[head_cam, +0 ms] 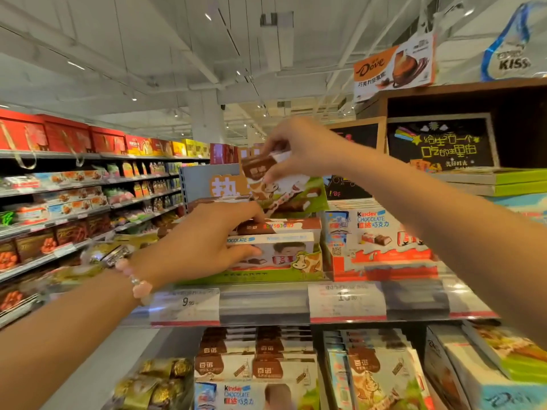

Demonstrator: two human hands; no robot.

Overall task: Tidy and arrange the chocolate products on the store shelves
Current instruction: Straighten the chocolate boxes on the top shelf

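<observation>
Chocolate bars are being sorted into the green display tray (307, 272) with the cow print, which sits on the upper shelf and serves here as the reference for everything else. Inside the tray, the left hand (204, 244) lies over a stack of boxes (284, 241), fingers spread flat along the left ends of the top two and the thumb tucked under the white Kinder box, pressing rather than gripping. Above the tray, the right hand (299, 149) pinches a small brown-and-white bar (262, 167) between thumb and fingertips, fingers narrowed on its upper right end, the bar tilted and clear of the stack. Just right of the tray stands a red-and-white Kinder carton (381, 241); in front of and below it runs the shelf edge with its price label (185, 303) (the figures read 9.90, though blurred). My judgement is that the step in hand is returning a stray bar to its row while the other hand steadies the pile. The next move calls for lowering the bar level, face outward, and easing it behind the tray's front lip without toppling the boxes.
</observation>
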